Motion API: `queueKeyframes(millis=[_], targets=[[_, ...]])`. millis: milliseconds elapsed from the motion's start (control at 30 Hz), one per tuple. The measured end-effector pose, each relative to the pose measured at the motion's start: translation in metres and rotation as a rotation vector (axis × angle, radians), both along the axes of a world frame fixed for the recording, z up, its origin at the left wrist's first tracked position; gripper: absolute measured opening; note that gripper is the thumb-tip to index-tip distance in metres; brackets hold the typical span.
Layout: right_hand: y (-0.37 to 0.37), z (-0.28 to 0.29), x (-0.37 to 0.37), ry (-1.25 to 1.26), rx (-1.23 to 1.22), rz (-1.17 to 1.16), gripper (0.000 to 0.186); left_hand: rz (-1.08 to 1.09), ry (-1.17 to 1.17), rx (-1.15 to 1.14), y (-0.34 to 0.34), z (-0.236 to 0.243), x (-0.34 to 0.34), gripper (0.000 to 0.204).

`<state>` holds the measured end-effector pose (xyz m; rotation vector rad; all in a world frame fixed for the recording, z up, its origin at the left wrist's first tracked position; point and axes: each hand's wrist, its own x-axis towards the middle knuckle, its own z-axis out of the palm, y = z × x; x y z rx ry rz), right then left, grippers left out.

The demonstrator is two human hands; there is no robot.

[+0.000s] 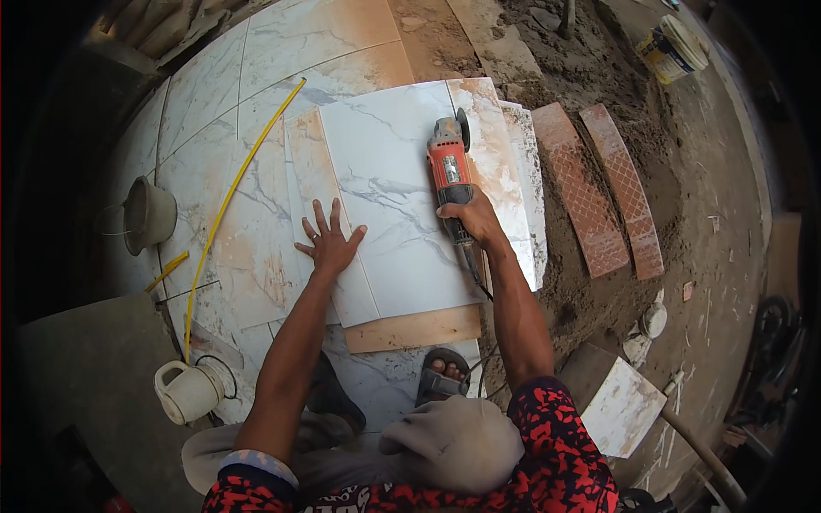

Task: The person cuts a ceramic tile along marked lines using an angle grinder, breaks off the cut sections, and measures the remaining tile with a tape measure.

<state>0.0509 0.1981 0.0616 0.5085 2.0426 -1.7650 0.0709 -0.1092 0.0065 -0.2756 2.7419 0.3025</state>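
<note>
A large white marble-patterned tile (393,188) lies before me on top of other tiles, with dusty orange-brown strips along its left and right sides. My right hand (472,215) is wrapped round the rear body of a red and black angle grinder (449,162). The grinder's dark disc (463,128) stands on edge near the tile's far right part; whether it touches the surface or spins I cannot tell. My left hand (330,242) lies flat with fingers spread on the left side of the tile. A dark cord runs from the grinder's back end toward my feet.
A yellow measuring tape (231,192) curves over the floor tiles at left. Near it are a grey bucket (149,215) and a cream jug (190,392). Two reddish patterned strips (580,188) lie on soil at right. A white bucket (672,49) stands far right; my sandalled feet are close by.
</note>
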Motion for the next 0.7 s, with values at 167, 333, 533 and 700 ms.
queueKeyframes(millis=[167,333,533,700], targets=[[0.000,-0.001,0.008,0.006,0.047,0.011,0.055,-0.001,-0.012,0.019,-0.001,0.000,0.000,0.094],[0.000,-0.008,0.013,0.018,0.074,-0.019,0.060,0.002,-0.016,0.007,-0.001,-0.001,-0.001,0.094],[0.004,-0.005,0.005,-0.046,0.017,0.021,0.063,0.000,-0.013,0.009,0.000,-0.001,-0.001,0.094],[0.001,-0.006,0.017,-0.013,0.070,0.011,0.063,0.000,0.001,-0.027,-0.002,-0.003,0.000,0.094]])
